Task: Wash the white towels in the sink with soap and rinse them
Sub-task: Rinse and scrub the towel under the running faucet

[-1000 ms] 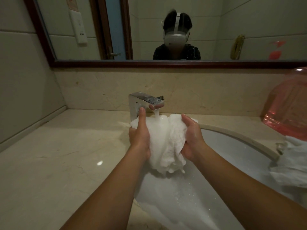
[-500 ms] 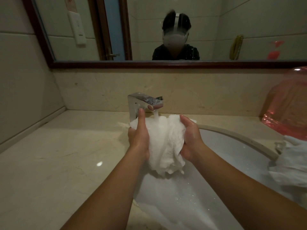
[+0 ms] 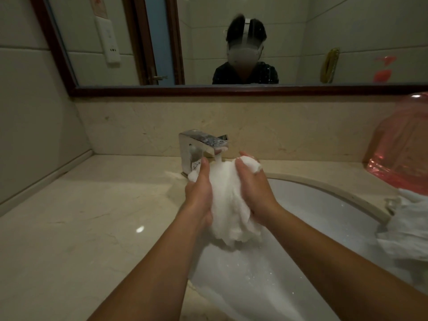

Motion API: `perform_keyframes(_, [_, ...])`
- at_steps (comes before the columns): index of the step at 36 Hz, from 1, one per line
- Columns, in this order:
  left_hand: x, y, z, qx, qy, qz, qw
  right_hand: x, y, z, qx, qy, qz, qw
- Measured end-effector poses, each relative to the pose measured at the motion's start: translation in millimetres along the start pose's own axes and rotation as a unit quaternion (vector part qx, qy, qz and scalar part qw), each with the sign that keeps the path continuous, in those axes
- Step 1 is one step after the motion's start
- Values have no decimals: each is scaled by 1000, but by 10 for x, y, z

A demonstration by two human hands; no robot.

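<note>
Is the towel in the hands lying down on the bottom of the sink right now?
No, both hands hold the towel up under the tap, above the sink.

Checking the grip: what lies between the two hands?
The white towel, bunched under the faucet, fills the gap between left hand and right hand, in the head view.

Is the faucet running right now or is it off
Running: a white stream falls from the faucet spout onto the bunched towel held beneath it.
</note>
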State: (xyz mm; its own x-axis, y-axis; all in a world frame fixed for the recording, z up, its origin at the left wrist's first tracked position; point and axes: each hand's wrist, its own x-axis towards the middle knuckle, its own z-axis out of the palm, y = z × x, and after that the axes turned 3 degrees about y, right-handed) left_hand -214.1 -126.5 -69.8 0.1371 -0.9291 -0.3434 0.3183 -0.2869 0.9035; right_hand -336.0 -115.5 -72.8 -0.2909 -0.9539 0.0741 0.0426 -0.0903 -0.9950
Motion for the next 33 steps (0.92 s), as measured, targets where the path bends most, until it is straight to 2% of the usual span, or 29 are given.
perform_keyframes(2, [-27, -16, 26, 3, -6, 1, 1000, -33, 27, 45, -83, 10, -67, 994])
perform_keyframes(5, [-78, -41, 73, 1, 7, 25, 1000, -50, 60, 90, -82, 27, -59, 994])
perform_keyframes(8, [-137, -55, 105, 18, 37, 65, 997, -120, 57, 153, -112, -1, -71, 991])
perform_keyframes(11, [-54, -142, 115, 7, 24, 98, 995, -182, 92, 234, -155, -11, -98, 983])
perform_keyframes(14, [173, -296, 111, 26, -10, 100, 995, -144, 183, 275, -202, 17, -115, 973])
perform_keyframes(16, [117, -271, 131, 39, -5, 113, 993, -150, 159, 250, -224, 33, -127, 966])
perform_keyframes(21, [-128, -136, 165, 26, 72, 145, 986, -185, 62, 199, -253, 39, -173, 951])
perform_keyframes(24, [-81, -172, 149, 26, 105, 163, 981, -190, 28, 221, -236, 33, -176, 955])
perform_keyframes(30, [-232, -14, 135, 89, 127, 153, 976, -109, 1, 186, -277, 61, -251, 925])
perform_keyframes(33, [-230, 30, 134, 103, 110, 129, 980, -80, -42, 103, -232, 51, -214, 948])
